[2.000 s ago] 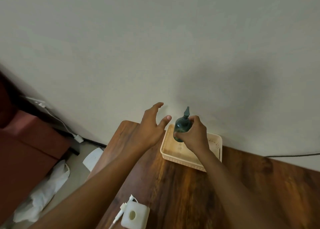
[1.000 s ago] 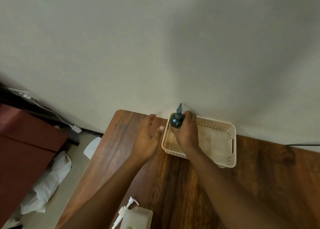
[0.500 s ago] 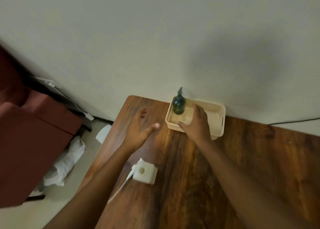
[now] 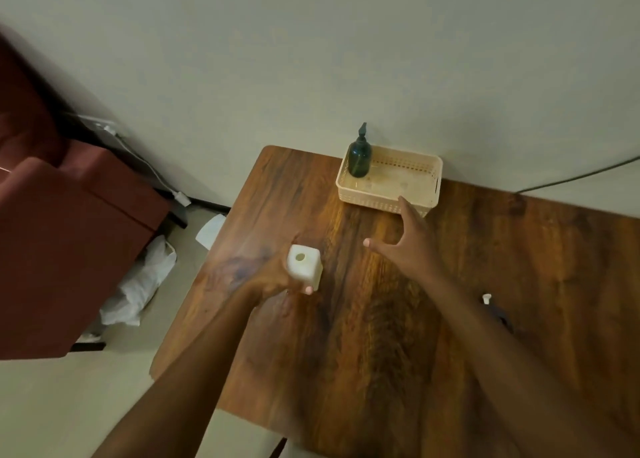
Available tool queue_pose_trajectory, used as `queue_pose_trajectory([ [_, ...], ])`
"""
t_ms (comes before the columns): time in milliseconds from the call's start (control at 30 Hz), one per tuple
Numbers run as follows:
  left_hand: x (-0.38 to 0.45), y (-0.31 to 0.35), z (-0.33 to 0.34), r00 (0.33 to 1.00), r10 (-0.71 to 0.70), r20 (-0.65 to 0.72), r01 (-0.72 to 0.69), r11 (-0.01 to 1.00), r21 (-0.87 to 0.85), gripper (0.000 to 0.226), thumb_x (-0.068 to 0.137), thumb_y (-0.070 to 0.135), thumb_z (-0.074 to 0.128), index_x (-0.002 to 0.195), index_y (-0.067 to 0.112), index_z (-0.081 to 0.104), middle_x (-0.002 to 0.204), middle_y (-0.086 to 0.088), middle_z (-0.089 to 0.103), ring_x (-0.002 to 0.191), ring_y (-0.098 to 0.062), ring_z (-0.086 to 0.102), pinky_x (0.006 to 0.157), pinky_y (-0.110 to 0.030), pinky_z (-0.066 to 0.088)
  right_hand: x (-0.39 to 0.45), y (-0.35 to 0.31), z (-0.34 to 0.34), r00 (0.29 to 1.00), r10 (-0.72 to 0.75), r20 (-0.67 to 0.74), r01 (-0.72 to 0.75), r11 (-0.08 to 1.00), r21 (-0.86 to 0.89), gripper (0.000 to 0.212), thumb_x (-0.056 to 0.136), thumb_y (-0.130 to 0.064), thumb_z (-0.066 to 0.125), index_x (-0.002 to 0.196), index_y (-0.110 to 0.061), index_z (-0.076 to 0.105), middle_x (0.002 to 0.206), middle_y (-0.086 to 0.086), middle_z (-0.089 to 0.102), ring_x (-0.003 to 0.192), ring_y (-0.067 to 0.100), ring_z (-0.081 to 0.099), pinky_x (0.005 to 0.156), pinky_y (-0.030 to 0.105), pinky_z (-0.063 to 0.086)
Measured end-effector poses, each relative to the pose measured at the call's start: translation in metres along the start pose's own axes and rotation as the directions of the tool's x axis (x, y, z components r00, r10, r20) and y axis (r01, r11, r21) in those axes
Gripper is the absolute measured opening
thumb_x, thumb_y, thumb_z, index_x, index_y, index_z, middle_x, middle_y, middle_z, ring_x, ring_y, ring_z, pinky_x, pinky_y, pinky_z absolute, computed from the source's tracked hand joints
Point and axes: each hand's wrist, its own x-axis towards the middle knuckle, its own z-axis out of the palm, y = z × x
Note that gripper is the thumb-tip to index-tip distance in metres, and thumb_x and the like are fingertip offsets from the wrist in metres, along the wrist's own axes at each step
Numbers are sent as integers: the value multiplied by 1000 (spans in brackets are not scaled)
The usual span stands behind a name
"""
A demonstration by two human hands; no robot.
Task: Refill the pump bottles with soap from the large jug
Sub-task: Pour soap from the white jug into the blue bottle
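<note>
A dark green pump bottle (image 4: 360, 156) stands upright in the left corner of a cream plastic basket (image 4: 388, 199) against the wall. A square white bottle (image 4: 304, 266) with an open hole on top sits near the table's left side; my left hand (image 4: 277, 281), blurred, grips it from the left and below. My right hand (image 4: 405, 241) hovers over the wooden table (image 4: 363, 336) just in front of the basket, fingers spread and holding nothing. A small white pump tip (image 4: 486, 298) shows beside my right forearm; the rest of it is hidden.
A dark red upholstered seat (image 4: 62, 232) stands left of the table, with white crumpled bags (image 4: 138, 287) and a charger cable (image 4: 180, 197) on the floor beside it. A dark cable (image 4: 581, 177) runs along the wall at right. No large jug is visible.
My right hand let go of the green bottle in the basket and drew back over the table. My left hand moved down and took hold of the white square bottle. The view tilted down.
</note>
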Motion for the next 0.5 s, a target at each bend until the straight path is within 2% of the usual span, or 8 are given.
queue_pose_trajectory([
  [67,3,-8,7,997,9,-76,-10,1000,-11,94,69,3,92,145,18,38,139,-8,55,129,-17,57,113,-49,47,-15,2,-6,1000,1,15,-2,1000,17,121,67,-72,75,158,-35,5,167,-3,13,151,24,17,115,49,33],
  [100,5,-9,9,994,31,-103,-31,1000,-2,90,71,-3,89,145,11,40,140,-14,56,130,-24,57,112,-50,47,-21,3,-10,1000,-3,15,3,1000,31,120,67,-71,76,158,-36,5,167,-3,12,151,24,17,115,50,33],
  [133,7,-11,11,992,59,-114,-57,998,21,87,71,-6,88,144,6,42,138,-17,57,128,-26,58,108,-45,51,-28,4,-15,1000,-5,11,5,999,47,120,68,-70,76,158,-36,5,167,-3,12,151,24,17,115,50,33],
  [200,12,-15,11,985,112,-130,-103,992,73,78,69,-11,87,137,1,49,130,-16,63,118,-17,66,93,-30,58,-38,8,-26,1000,-11,-7,12,996,85,117,70,-67,77,158,-37,7,166,-4,14,151,22,18,115,48,33],
  [267,15,-19,11,979,163,-125,-150,983,107,67,70,-15,85,128,1,55,121,-12,68,108,-9,71,85,-25,59,-46,15,-38,999,0,-35,4,993,121,113,72,-64,78,157,-38,9,166,-6,16,150,20,20,113,44,34],
  [400,15,-12,17,981,174,-90,-166,982,87,60,72,-1,89,122,12,58,120,-12,69,110,-17,71,91,-36,61,-60,39,-65,991,41,-125,-21,987,161,109,70,-66,78,155,-42,14,165,-9,20,144,10,25,106,35,32],
  [500,14,-2,28,987,150,-59,-148,988,37,78,63,24,91,129,5,54,125,-15,67,115,-25,69,89,-36,61,-69,65,-87,982,125,-143,-101,982,159,107,71,-67,77,155,-44,14,165,-6,19,148,20,26,105,37,32],
])
